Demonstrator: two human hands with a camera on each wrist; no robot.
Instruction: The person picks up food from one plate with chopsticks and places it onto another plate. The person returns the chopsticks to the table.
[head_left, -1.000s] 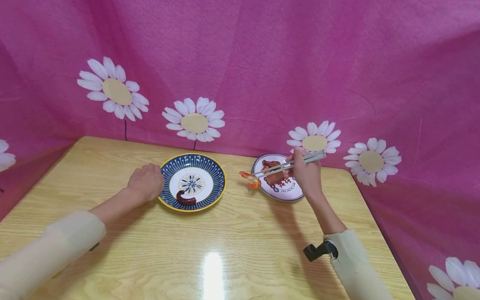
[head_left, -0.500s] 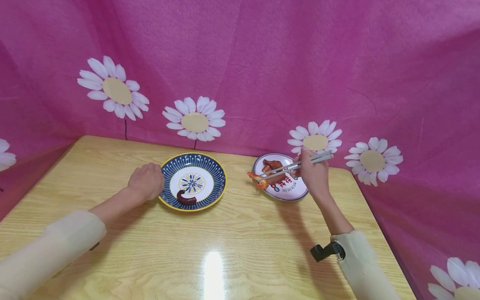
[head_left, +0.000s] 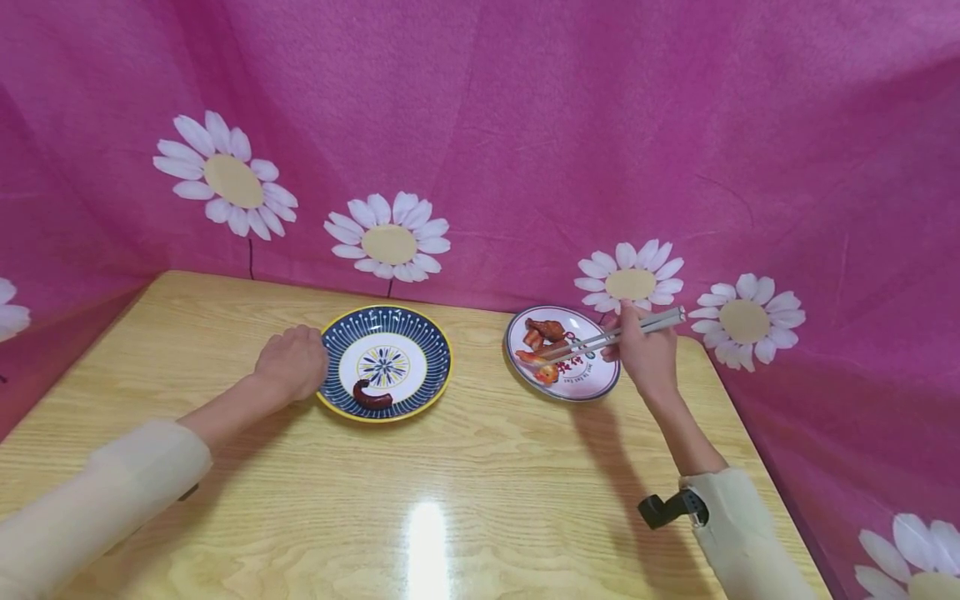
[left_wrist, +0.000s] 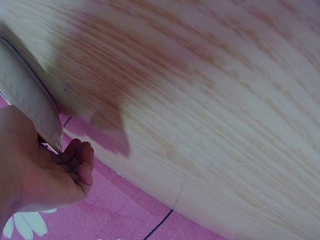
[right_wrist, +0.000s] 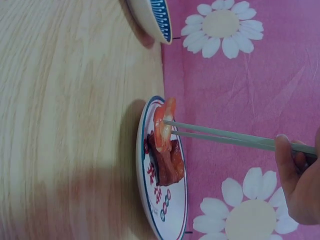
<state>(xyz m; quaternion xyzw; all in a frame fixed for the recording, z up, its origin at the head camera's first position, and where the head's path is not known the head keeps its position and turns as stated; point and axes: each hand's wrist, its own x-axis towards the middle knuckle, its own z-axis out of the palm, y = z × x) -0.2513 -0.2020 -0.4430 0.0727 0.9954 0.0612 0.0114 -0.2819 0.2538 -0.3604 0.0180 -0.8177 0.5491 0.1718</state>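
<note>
My left hand (head_left: 292,364) grips the left rim of the blue patterned plate (head_left: 437,367); in the left wrist view its curled fingers (left_wrist: 82,160) meet the plate's edge (left_wrist: 30,90). A dark red, curved piece of food (head_left: 372,397) lies on that plate. My right hand (head_left: 648,354) holds a pair of metal chopsticks (head_left: 645,325). Their tips pinch an orange-red shrimp (right_wrist: 163,127) at the left part of the small white plate (head_left: 592,379). A browned drumstick (head_left: 551,328) and reddish-brown meat (right_wrist: 170,165) lie there too. Whether the shrimp touches the plate is unclear.
Both plates stand near the back of the wooden table (head_left: 300,500), with a gap of bare wood between them. A pink cloth (head_left: 510,150) with white daisies hangs close behind and along the sides. A black wrist mount (head_left: 671,507) sits on the right sleeve.
My right hand has moved right, carrying the shrimp in the chopsticks from the gap beside the small plate to over that plate's left part. The left hand and blue plate have stayed put.
</note>
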